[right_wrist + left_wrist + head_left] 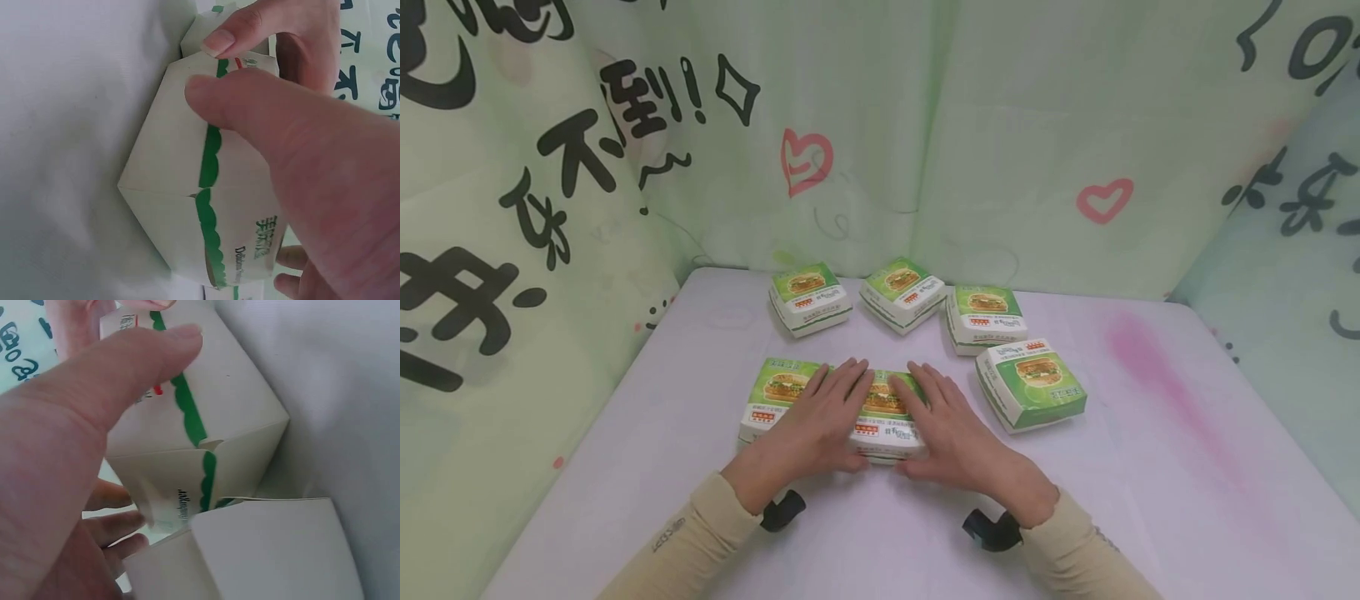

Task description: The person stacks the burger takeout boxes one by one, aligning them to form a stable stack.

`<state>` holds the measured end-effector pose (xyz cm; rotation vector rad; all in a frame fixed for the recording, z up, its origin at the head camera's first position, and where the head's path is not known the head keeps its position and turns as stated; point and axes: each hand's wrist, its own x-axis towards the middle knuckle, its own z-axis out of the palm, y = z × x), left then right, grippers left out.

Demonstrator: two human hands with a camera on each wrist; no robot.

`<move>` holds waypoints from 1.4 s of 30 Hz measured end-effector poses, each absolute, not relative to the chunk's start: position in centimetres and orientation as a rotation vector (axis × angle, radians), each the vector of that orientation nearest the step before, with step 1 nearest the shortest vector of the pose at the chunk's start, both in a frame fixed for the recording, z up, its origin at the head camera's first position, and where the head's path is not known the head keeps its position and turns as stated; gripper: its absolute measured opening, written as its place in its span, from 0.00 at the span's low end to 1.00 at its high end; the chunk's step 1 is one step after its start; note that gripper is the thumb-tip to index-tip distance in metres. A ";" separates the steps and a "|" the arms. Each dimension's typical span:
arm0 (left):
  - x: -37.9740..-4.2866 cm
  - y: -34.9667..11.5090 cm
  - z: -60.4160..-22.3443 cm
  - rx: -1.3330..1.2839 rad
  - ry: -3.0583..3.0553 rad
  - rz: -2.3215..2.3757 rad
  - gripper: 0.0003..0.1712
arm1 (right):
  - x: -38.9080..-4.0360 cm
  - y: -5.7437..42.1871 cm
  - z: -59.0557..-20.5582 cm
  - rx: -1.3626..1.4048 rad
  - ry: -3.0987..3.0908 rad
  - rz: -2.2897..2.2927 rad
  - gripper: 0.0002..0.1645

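Observation:
A green and white burger box, printed with a burger, lies at the front of the table between my two hands. My left hand grips its left side, thumb on the front wall and fingers over the top. From the right, my right hand holds the same box, its thumb also on the front wall. Both thumbs show against the white wall of the box in the right wrist view. A second burger box sits directly left of it, partly covered by my left hand and wrist.
Behind stand three more burger boxes: a left one, a middle one and a right one. Another box, turned at an angle, sits right of my right hand. A printed curtain hangs behind the white table.

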<state>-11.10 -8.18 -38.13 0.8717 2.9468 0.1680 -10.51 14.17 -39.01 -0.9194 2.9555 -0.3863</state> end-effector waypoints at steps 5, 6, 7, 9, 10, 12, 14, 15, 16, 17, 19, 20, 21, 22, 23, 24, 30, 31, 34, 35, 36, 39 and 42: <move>-11.1 -8.3 -37.4 0.858 2.923 0.209 0.68 | -10.5 14.6 -38.5 -0.926 2.961 -0.410 0.66; -11.2 -8.3 -37.2 0.852 2.921 0.215 0.68 | -10.5 14.7 -38.5 -0.924 2.965 -0.407 0.66; -11.2 -8.3 -37.1 0.847 2.920 0.216 0.69 | -10.5 14.9 -38.4 -0.926 2.970 -0.411 0.66; -11.3 -8.3 -36.8 0.836 2.920 0.214 0.69 | -10.5 15.2 -38.2 -0.906 2.971 -0.404 0.65; -11.3 -8.3 -36.7 0.829 2.919 0.217 0.69 | -10.5 15.3 -38.1 -0.895 2.971 -0.407 0.65; -11.4 -8.3 -36.5 0.819 2.917 0.225 0.69 | -10.5 15.6 -38.0 -0.872 2.963 -0.412 0.65; -11.4 -8.3 -36.5 0.817 2.915 0.231 0.69 | -10.4 15.9 -37.9 -0.850 2.954 -0.420 0.64; -11.4 -8.3 -36.5 0.817 2.911 0.236 0.69 | -10.4 16.0 -37.8 -0.842 2.951 -0.424 0.64; -11.4 -8.4 -36.5 0.821 2.906 0.241 0.69 | -10.4 16.1 -37.8 -0.834 2.948 -0.429 0.64; -11.4 -8.4 -36.6 0.826 2.898 0.244 0.68 | -10.4 16.1 -37.8 -0.838 2.947 -0.429 0.64; -11.4 -8.4 -36.7 0.844 2.887 0.245 0.66 | -10.3 16.2 -37.9 -0.852 2.949 -0.421 0.64; -11.4 -8.5 -36.7 0.852 2.879 0.246 0.65 | -10.3 16.2 -37.9 -0.859 2.948 -0.415 0.63; -11.4 -8.5 -36.8 0.854 2.871 0.241 0.64 | -10.2 16.3 -38.0 -0.870 2.943 -0.416 0.63; -11.4 -8.5 -36.8 0.856 2.866 0.236 0.63 | -10.2 16.3 -38.1 -0.882 2.942 -0.412 0.63; -11.3 -8.5 -36.9 0.857 2.861 0.232 0.62 | -10.1 16.3 -38.2 -0.898 2.942 -0.412 0.63; -11.4 -8.5 -36.9 0.858 2.860 0.228 0.62 | -10.1 16.3 -38.3 -0.907 2.940 -0.415 0.63; -11.5 -8.6 -36.8 0.862 2.846 0.226 0.59 | -10.0 16.4 -38.2 -0.953 2.938 -0.432 0.64; -11.6 -8.6 -36.7 0.863 2.844 0.227 0.59 | -10.0 16.4 -38.2 -0.964 2.940 -0.430 0.64; -11.6 -8.7 -36.7 0.868 2.840 0.231 0.61 | -10.0 16.6 -38.0 -0.977 2.935 -0.443 0.64; -11.6 -8.7 -36.6 0.870 2.840 0.232 0.61 | -10.1 16.7 -37.9 -0.975 2.930 -0.451 0.63; -11.6 -8.6 -36.6 0.876 2.844 0.235 0.62 | -10.1 16.8 -37.8 -0.968 2.922 -0.462 0.63; -11.8 -8.3 -36.4 0.897 2.859 0.249 0.63 | -10.0 17.1 -37.4 -0.926 2.892 -0.502 0.62; -11.9 -7.9 -35.8 0.918 2.869 0.275 0.62 | -10.0 17.6 -36.9 -0.903 2.882 -0.522 0.61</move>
